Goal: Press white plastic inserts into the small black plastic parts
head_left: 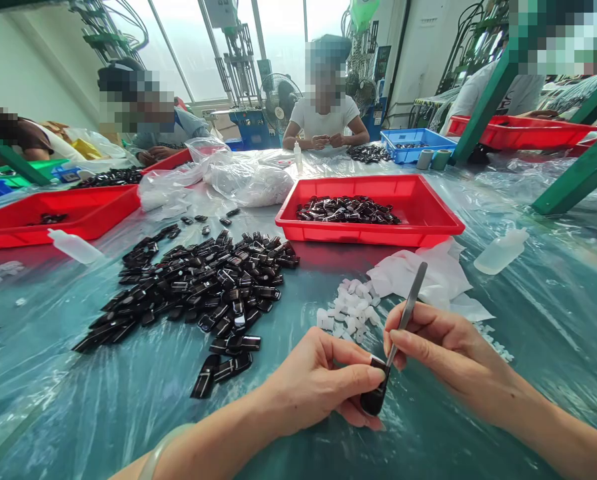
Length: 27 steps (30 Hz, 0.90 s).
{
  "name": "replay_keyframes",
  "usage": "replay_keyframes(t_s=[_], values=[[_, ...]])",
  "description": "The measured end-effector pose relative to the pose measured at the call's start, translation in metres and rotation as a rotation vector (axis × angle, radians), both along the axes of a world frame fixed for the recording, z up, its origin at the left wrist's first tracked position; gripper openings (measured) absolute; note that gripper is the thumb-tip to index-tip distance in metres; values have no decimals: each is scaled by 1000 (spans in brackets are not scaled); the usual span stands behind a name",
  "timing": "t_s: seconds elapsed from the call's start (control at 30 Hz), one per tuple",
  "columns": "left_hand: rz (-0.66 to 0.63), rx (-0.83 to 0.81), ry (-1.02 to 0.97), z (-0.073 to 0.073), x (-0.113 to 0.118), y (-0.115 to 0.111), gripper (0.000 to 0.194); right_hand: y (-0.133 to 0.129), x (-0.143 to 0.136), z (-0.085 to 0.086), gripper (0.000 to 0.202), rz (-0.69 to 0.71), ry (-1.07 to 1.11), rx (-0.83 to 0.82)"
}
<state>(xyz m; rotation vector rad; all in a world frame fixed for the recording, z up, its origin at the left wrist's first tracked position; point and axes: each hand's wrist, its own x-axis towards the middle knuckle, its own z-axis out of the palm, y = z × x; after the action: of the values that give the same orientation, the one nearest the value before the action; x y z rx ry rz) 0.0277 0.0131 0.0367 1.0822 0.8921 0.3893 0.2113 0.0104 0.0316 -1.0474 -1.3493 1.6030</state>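
Observation:
My left hand [328, 377] pinches a small glossy black plastic piece [374, 399] between thumb and fingers, low over the table. In my right hand [436, 340] is a pair of metal tweezers [412, 293], held like a pen and slanting down. Their tip meets the upper part of the black piece; what it touches there is too small to make out. Just beyond my hands lies a heap of small white translucent pieces [351, 308]. To the left spreads a large pile of similar black pieces [213, 280].
A red tray [368, 235] with black pieces stands ahead, another red tray [93, 217] at left. Squeeze bottles [502, 252] lie on the plastic-covered table, near a crumpled white sheet [423, 270]. A green post [498, 87] rises at right. Several people sit around the table.

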Motion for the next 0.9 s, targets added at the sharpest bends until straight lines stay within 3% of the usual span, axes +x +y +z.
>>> replay_keyframes(t_s=[0.9], values=[[12,-19,-13,0,-1,1,28,0,-2,1,15,26,40,-16]])
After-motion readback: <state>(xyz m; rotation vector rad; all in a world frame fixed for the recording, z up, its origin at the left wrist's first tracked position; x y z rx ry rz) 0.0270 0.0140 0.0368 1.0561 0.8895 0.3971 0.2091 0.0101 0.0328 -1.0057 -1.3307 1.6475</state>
